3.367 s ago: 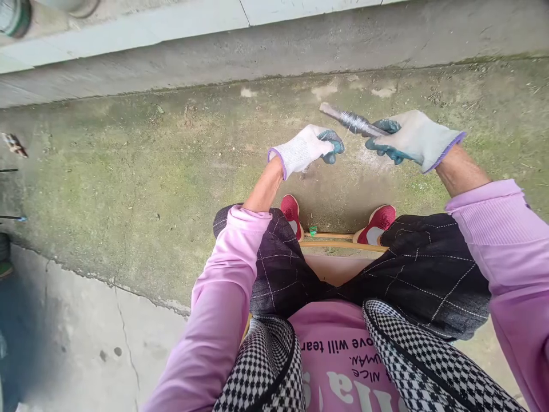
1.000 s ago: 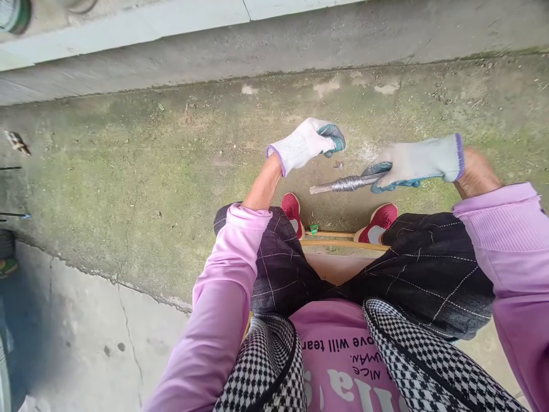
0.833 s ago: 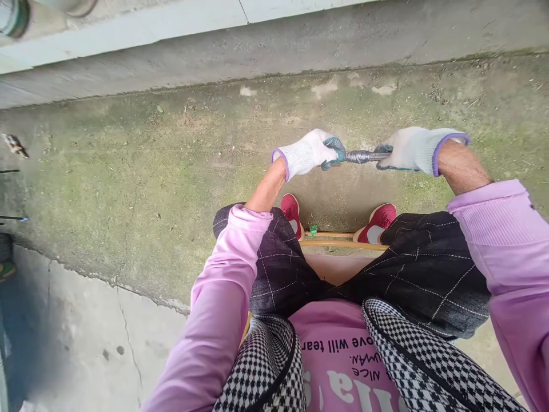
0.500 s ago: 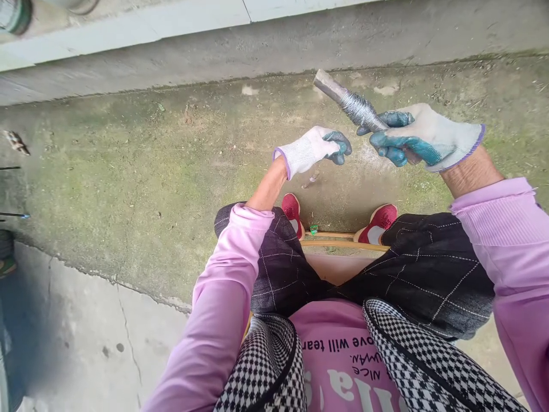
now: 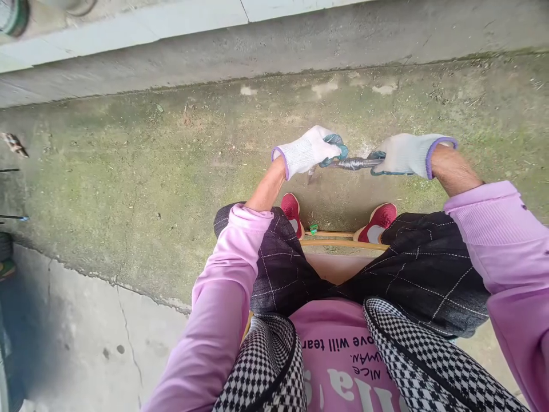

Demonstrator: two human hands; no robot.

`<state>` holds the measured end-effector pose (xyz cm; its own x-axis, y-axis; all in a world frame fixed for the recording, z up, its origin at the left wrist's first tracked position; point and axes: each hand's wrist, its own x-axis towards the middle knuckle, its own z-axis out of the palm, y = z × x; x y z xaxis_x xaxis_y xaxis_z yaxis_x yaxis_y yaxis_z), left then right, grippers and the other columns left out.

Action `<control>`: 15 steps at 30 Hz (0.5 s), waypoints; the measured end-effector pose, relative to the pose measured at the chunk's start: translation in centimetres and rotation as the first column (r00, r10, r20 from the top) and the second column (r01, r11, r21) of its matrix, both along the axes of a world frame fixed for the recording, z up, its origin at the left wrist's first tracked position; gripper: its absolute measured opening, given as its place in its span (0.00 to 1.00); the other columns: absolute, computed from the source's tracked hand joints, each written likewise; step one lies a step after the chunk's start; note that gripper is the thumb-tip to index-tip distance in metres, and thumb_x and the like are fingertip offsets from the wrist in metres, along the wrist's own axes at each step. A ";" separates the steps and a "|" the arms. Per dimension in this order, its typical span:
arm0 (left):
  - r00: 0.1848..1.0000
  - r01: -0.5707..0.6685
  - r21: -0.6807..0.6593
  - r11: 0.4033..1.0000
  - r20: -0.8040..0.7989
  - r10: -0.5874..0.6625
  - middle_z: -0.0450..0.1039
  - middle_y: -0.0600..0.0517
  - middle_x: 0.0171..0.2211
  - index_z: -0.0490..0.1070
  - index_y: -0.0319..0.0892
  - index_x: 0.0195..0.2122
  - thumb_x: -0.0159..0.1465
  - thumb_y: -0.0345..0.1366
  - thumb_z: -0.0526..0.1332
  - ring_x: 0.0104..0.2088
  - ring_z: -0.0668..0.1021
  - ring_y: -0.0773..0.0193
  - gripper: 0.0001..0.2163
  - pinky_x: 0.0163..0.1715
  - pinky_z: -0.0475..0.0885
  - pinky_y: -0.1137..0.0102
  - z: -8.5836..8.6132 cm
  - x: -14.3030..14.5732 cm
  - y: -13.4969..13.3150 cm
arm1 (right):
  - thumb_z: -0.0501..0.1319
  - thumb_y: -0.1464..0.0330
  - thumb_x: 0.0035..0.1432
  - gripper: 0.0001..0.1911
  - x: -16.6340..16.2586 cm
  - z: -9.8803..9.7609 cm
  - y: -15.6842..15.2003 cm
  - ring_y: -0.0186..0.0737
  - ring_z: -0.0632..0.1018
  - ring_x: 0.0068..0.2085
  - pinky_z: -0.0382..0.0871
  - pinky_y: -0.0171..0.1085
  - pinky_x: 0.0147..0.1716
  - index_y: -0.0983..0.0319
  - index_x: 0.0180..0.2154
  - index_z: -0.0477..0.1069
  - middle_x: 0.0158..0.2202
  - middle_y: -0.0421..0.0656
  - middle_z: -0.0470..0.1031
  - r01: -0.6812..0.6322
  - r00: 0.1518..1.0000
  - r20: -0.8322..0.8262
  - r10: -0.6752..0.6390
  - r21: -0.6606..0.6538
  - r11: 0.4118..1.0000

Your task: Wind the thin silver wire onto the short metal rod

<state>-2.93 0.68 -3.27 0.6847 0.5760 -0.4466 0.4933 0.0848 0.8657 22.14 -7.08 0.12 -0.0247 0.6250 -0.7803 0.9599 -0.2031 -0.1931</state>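
My right hand (image 5: 401, 155), in a white glove with a blue-green coated palm, is closed around one end of a short grey rod. Thin silvery wire (image 5: 355, 164) is wound thickly about the rod's middle, and the rod now lies nearly level. My left hand (image 5: 315, 150), gloved alike, has its fingers curled together right at the rod's other end. That end is partly covered by the left fingers. What the left fingers pinch, if anything, is too small or hidden to make out, and I cannot tell whether they grip the rod.
Below the hands are my red shoes (image 5: 381, 222) on mossy concrete ground (image 5: 171, 166), with a wooden bar (image 5: 343, 244) between my legs. A low wall (image 5: 206, 57) with a pale ledge runs along the top. Dark thin rods (image 5: 12, 217) poke in at the left edge.
My right hand has moved down and left and turned over, bringing the rod from a raised slant to nearly level beside the left fingers. My left hand has hardly moved.
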 end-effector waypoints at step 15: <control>0.996 -0.064 -0.052 0.997 0.057 0.067 0.80 0.50 0.33 0.82 0.40 0.36 0.73 0.25 0.68 0.38 0.80 0.63 0.08 0.46 0.77 0.70 1.1 0.2 0.3 | 0.82 0.65 0.66 0.17 2.6 1.1 -1.6 0.38 0.68 0.28 0.64 0.34 0.23 0.61 0.52 0.83 0.32 0.40 0.71 0.604 0.323 -0.841 -0.433 -0.169 0.779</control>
